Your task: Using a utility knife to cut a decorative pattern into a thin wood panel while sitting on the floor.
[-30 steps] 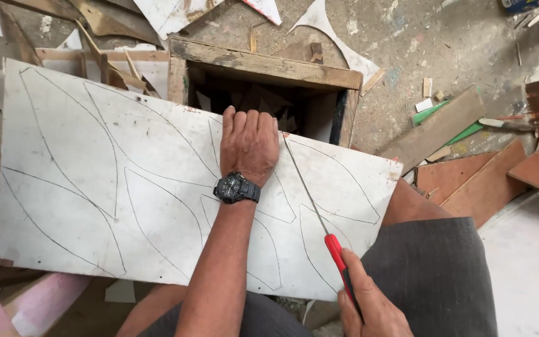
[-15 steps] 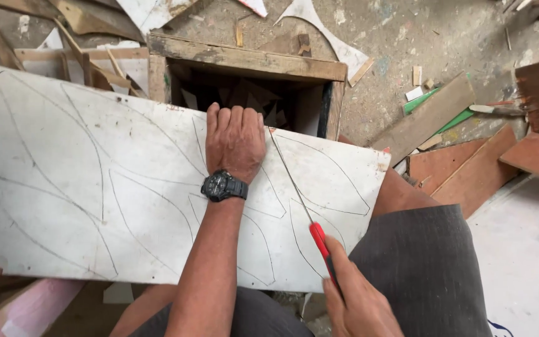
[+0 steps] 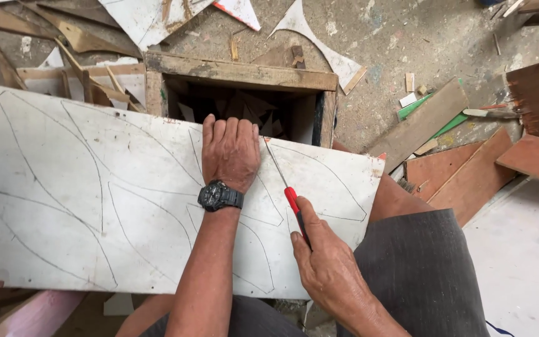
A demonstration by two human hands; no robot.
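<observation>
A white board [image 3: 95,193] marked with curved leaf-shaped pencil lines lies across my lap and over a wooden box [image 3: 238,75]. My left hand [image 3: 231,153], with a black watch on the wrist, presses flat on the board near its far edge. My right hand [image 3: 329,268] grips the red handle of a thin saw [image 3: 285,184]. Its narrow blade runs up to the board's far edge, just right of my left hand, along a drawn line.
The open wooden box holds dark offcuts. White cut-out scraps [image 3: 319,37] and wood strips litter the dusty floor. Reddish-brown boards [image 3: 469,175] lie at the right, with a green strip [image 3: 432,115] and a white sheet [image 3: 525,262] nearby.
The saw has slid forward along the line and my right hand has come up closer to the board. My left hand stays pressed in the same spot.
</observation>
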